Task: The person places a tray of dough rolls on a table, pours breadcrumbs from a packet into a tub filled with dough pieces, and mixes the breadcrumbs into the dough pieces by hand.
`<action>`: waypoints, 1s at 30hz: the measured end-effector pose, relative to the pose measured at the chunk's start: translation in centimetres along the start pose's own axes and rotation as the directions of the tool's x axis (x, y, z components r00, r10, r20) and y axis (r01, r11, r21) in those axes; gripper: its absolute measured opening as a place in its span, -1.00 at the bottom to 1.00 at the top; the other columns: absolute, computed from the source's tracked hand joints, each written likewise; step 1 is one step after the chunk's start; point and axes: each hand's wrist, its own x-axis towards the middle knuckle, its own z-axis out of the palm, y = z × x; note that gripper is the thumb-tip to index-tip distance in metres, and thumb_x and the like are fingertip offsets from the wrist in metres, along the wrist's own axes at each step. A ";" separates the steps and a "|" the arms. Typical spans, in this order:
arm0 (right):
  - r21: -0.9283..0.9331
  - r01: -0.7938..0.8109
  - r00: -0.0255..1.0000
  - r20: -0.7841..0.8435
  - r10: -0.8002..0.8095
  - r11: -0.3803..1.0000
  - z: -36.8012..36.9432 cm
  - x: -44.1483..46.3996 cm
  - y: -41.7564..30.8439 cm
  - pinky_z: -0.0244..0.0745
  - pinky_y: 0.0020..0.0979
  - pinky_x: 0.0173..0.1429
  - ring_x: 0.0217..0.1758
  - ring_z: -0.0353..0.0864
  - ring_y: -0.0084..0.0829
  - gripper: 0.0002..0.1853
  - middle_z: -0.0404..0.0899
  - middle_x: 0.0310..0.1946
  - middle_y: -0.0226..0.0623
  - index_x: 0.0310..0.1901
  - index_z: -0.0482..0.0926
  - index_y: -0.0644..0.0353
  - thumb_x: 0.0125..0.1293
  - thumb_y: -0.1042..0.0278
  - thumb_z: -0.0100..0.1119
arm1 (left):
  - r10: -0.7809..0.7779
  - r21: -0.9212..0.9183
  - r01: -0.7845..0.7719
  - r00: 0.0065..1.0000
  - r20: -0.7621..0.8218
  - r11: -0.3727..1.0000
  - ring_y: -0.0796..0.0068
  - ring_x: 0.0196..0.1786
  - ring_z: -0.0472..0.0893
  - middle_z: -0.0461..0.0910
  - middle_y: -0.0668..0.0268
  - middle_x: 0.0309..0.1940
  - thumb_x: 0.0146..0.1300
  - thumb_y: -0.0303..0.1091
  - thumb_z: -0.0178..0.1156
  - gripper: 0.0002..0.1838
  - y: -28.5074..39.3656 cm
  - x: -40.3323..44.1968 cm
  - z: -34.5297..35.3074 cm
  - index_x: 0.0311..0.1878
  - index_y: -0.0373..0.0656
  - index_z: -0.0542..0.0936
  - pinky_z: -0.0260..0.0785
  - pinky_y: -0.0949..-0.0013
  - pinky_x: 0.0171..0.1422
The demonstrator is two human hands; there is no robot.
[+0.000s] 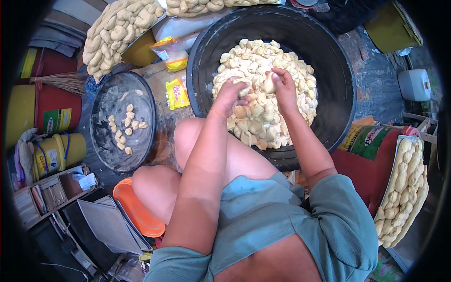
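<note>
Both my hands are over a big black tub [331, 61] heaped with pale, floury dough pieces [256, 113]. My left hand [229, 96] is curled around a small piece of dough [242, 86], its fingers partly hiding it. Close by on the right, my right hand [285, 90] pinches another pale dough piece [269, 83] between thumb and fingers. The two hands are a short way apart, above the middle of the pile. Lower in the heap, some pieces look browner and flatter.
Left of my knees lies a round black basin [104, 148] with several dough lumps. Yellow packets [177, 94] lie between basin and tub. Braided dough on trays [120, 35] stands at the back, with another tray [404, 188] at right by a red bucket [369, 164].
</note>
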 end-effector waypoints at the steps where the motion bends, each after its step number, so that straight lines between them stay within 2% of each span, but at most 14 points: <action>1: -0.044 -0.005 1.000 0.018 0.006 0.999 -0.7 0.4 0.4 0.48 -0.49 -0.05 -0.10 0.55 -0.54 -0.78 0.58 -0.04 -0.25 0.02 0.45 0.23 0.43 0.35 -0.03 | 0.030 -0.033 -0.033 0.997 -0.065 0.999 0.44 -0.31 0.56 0.53 0.23 -0.21 0.15 -0.39 0.17 -0.61 0.2 -0.2 -0.2 0.07 -0.13 0.39 0.44 0.44 -0.31; 6: -0.480 -0.229 0.918 0.182 0.352 0.847 -3.9 2.0 2.6 0.34 -0.31 0.18 0.16 0.45 -0.37 -0.46 0.53 0.03 -0.15 0.08 0.46 0.27 0.31 -0.07 0.10 | 0.221 0.207 -0.188 0.964 -0.148 0.960 0.36 -0.01 0.53 0.52 0.17 -0.06 0.03 -0.50 0.07 -0.48 -1.3 1.4 -1.3 0.16 -0.24 0.42 0.34 0.39 0.06; 7: -0.631 -0.198 0.935 0.108 0.338 0.750 -5.0 2.5 4.6 0.18 -0.15 0.35 0.35 0.28 -0.18 -0.28 0.33 0.25 0.04 0.22 0.38 0.26 0.23 -0.19 0.13 | 0.244 0.222 -0.201 0.952 -0.186 0.954 0.38 -0.07 0.52 0.51 0.18 -0.08 0.02 -0.49 0.08 -0.46 -1.7 1.8 -1.4 0.17 -0.25 0.41 0.35 0.41 0.02; 11: -0.959 -0.214 0.958 -0.169 0.231 0.186 -3.4 0.2 13.3 -0.28 0.12 0.49 0.55 -0.28 0.01 -0.05 -0.32 0.49 0.04 0.47 -0.11 0.07 0.23 -0.28 0.05 | 0.241 0.217 -0.184 0.930 -0.276 0.959 0.42 -0.18 0.49 0.53 0.22 -0.14 0.01 -0.45 0.11 -0.45 -1.0 1.4 -0.8 0.17 -0.30 0.44 0.35 0.43 -0.05; 12: -0.979 -0.145 0.964 -0.107 0.244 0.141 -1.9 -1.7 12.8 -0.34 0.12 0.50 0.54 -0.29 0.10 0.01 -0.34 0.47 0.18 0.48 -0.25 0.09 0.23 -0.39 -0.06 | 0.215 0.202 -0.160 0.933 -0.290 0.966 0.42 -0.17 0.49 0.54 0.22 -0.15 0.01 -0.44 0.12 -0.46 -0.6 1.0 -0.9 0.15 -0.32 0.45 0.34 0.42 -0.03; 14: -0.981 0.191 0.935 0.193 0.298 0.038 -0.2 -5.8 11.1 -0.29 0.13 0.49 0.52 -0.15 0.06 -0.11 -0.11 0.46 0.00 0.46 -0.04 -0.06 0.22 -0.34 -0.03 | 0.236 0.183 -0.184 0.917 -0.323 0.966 0.40 -0.14 0.51 0.56 0.21 -0.16 0.03 -0.41 0.14 -0.50 -1.0 1.1 -1.4 0.10 -0.34 0.48 0.34 0.40 0.01; 17: -0.732 0.671 0.691 0.675 0.257 0.119 -2.4 -9.2 9.9 -0.19 0.18 0.46 0.47 0.00 0.02 -0.22 0.08 0.43 -0.22 0.40 0.16 -0.21 0.17 -0.25 0.10 | 0.273 0.182 -0.223 0.907 -0.322 0.958 0.40 -0.13 0.52 0.57 0.19 -0.14 0.04 -0.39 0.16 -0.52 -1.8 2.2 -1.7 0.08 -0.34 0.49 0.35 0.41 0.00; 19: -0.541 0.833 0.494 0.822 0.285 0.116 -4.8 -8.1 9.8 -0.15 0.26 0.42 0.45 0.05 0.01 -0.24 0.10 0.43 -0.33 0.35 0.24 -0.31 0.08 -0.16 0.24 | 0.283 0.218 -0.221 0.906 -0.316 0.951 0.39 -0.13 0.53 0.57 0.18 -0.13 0.05 -0.38 0.18 -0.54 -1.8 2.0 -1.3 0.06 -0.35 0.51 0.35 0.41 0.01; 21: -0.712 0.702 0.664 0.660 0.352 0.010 -7.2 -4.0 8.6 -0.30 0.33 0.42 0.52 -0.12 0.02 -0.14 -0.02 0.47 -0.22 0.41 0.13 -0.28 0.06 -0.25 0.22 | 0.274 0.288 -0.186 0.912 -0.306 0.939 0.38 -0.12 0.54 0.58 0.17 -0.14 0.05 -0.37 0.19 -0.55 -1.7 1.8 -1.2 0.04 -0.34 0.53 0.35 0.42 0.02; 23: -0.911 0.356 0.931 0.328 0.159 -0.210 -8.7 0.1 10.5 -0.46 0.34 0.42 0.56 -0.27 -0.03 -0.10 -0.19 0.51 -0.14 0.46 0.02 -0.21 0.15 -0.47 -0.09 | 0.284 0.327 -0.174 0.900 -0.330 0.929 0.39 -0.12 0.54 0.59 0.16 -0.18 0.05 -0.36 0.21 -0.60 -1.9 2.0 -1.9 -0.01 -0.32 0.56 0.35 0.41 0.00; 24: -0.971 0.217 0.976 0.218 0.004 -0.102 -9.9 2.8 13.1 -0.46 0.35 0.42 0.56 -0.31 -0.03 -0.13 -0.23 0.51 -0.13 0.47 -0.03 -0.22 0.20 -0.47 -0.20 | 0.256 0.282 -0.162 0.905 -0.339 0.946 0.40 -0.13 0.54 0.59 0.17 -0.19 0.05 -0.36 0.21 -0.61 -1.8 2.0 -2.1 -0.02 -0.31 0.56 0.36 0.41 0.00; 25: -0.999 0.040 0.999 0.038 -0.039 0.036 -8.3 4.3 12.9 -0.44 0.35 0.42 0.56 -0.31 0.01 -0.20 -0.20 0.51 -0.12 0.46 0.01 -0.26 0.26 -0.42 -0.23 | 0.228 0.236 -0.152 0.912 -0.342 0.960 0.40 -0.14 0.53 0.59 0.17 -0.21 0.05 -0.37 0.21 -0.62 -1.6 2.0 -2.2 -0.04 -0.31 0.56 0.36 0.40 -0.01; 28: -0.996 -0.093 0.971 -0.090 0.222 0.002 -1.5 6.4 12.3 -0.38 0.37 0.41 0.55 -0.29 0.06 -0.28 -0.15 0.49 -0.06 0.43 0.09 -0.30 0.29 -0.35 -0.21 | 0.222 0.207 -0.156 0.911 -0.349 0.966 0.43 -0.18 0.53 0.59 0.20 -0.24 0.06 -0.37 0.21 -0.66 -1.6 2.4 -1.9 -0.08 -0.31 0.56 0.35 0.40 -0.04; 30: -0.989 0.023 0.939 0.071 0.336 0.145 2.8 4.3 9.7 -0.24 0.37 0.38 0.53 -0.17 0.07 -0.37 -0.02 0.45 -0.04 0.38 0.21 -0.30 0.29 -0.22 -0.09 | 0.270 0.224 -0.199 0.894 -0.358 0.954 0.45 -0.20 0.52 0.59 0.24 -0.26 0.07 -0.37 0.21 -0.68 -1.8 2.6 -2.1 -0.10 -0.31 0.56 0.35 0.40 -0.05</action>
